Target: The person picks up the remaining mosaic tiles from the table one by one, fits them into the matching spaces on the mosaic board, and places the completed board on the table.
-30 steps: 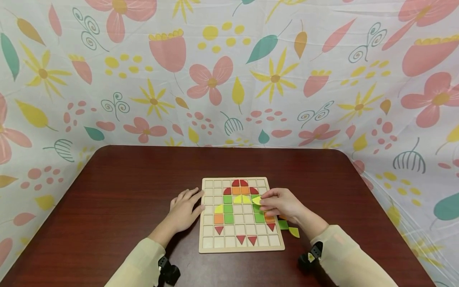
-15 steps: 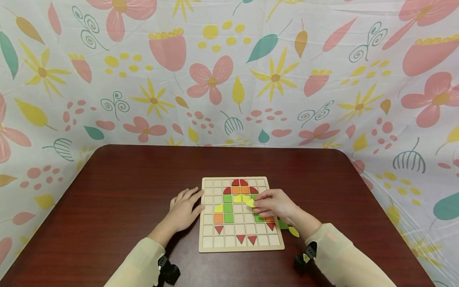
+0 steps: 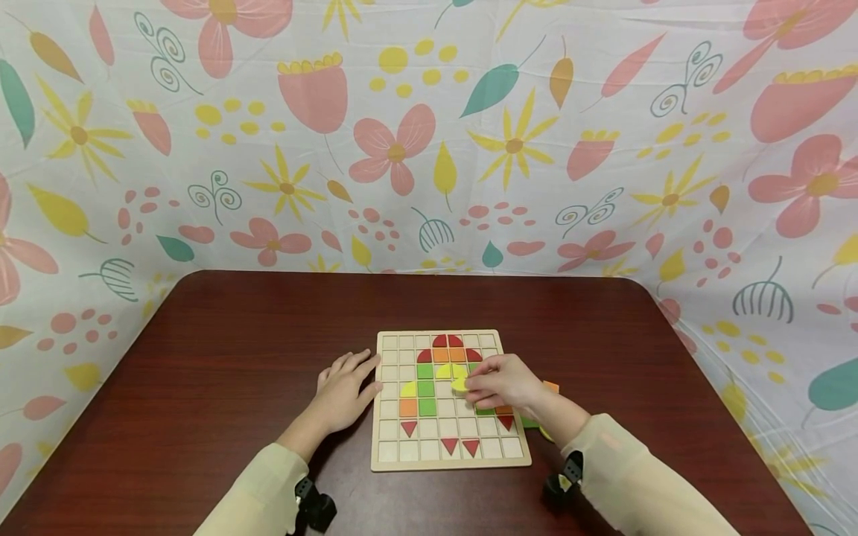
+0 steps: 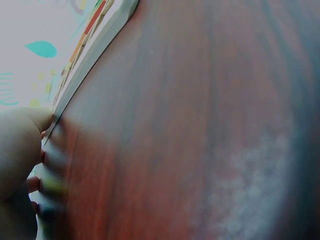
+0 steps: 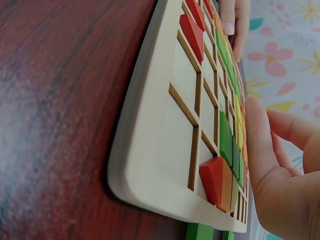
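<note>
A wooden grid board (image 3: 385, 439) holds a pattern of colored blocks: orange squares (image 3: 448, 355), green squares (image 3: 427, 407), red quarter-rounds and red triangles (image 3: 450, 447). My right hand (image 3: 507, 385) pinches a yellow curved-edged block (image 3: 459, 385) between thumb and fingers, low over the middle of the board. That hand covers some blocks on the board's right side. My left hand (image 3: 345, 393) lies at the board's left edge, fingers extended and thumb reaching the rim. In the left wrist view, the thumb (image 4: 39, 118) meets the board's side (image 4: 85, 70).
Beside the board's right edge lie a green block (image 3: 529, 422), an orange block (image 3: 552, 386) and a yellow block (image 3: 545, 433), partly behind the right forearm. A dark red wooden table (image 3: 255, 335) carries everything. Behind hangs a flower-print cloth (image 3: 395, 223).
My right hand has moved left across the board with the yellow block, from the right-hand columns to just below the yellow pair. My left hand has stayed in place.
</note>
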`<state>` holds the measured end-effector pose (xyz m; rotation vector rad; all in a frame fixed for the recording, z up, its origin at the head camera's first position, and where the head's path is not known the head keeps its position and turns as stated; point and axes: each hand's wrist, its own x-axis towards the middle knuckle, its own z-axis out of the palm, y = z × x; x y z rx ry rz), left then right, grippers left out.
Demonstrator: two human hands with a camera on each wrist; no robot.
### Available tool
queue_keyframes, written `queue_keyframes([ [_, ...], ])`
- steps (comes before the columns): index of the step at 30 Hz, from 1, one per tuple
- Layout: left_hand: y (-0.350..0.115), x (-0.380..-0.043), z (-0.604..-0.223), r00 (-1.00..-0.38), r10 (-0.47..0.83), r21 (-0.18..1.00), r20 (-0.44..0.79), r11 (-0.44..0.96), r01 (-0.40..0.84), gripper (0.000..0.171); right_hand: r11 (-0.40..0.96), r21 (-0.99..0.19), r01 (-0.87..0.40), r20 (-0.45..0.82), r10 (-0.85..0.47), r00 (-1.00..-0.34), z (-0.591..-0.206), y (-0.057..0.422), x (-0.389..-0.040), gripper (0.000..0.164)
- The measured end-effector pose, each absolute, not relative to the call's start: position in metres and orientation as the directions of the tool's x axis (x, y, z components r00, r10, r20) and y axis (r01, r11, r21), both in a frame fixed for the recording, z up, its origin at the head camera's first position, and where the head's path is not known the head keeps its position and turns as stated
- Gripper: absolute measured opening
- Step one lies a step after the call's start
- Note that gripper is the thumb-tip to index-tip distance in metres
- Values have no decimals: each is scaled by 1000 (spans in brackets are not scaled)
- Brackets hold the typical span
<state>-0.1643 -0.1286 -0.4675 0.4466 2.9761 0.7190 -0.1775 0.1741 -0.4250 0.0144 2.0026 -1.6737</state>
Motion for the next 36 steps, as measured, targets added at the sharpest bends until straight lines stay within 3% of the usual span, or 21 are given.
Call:
queue_keyframes([
  [18, -129, -165, -470, -959, 284, 456, 2, 853, 254, 53, 287, -890, 353, -426, -256, -867, -428, 155, -177, 25],
  [36, -129, -164, -467, -957, 289, 461, 11, 848, 261, 54, 394, -882, 259, -372, -244, -896, -429, 145, -179, 13],
])
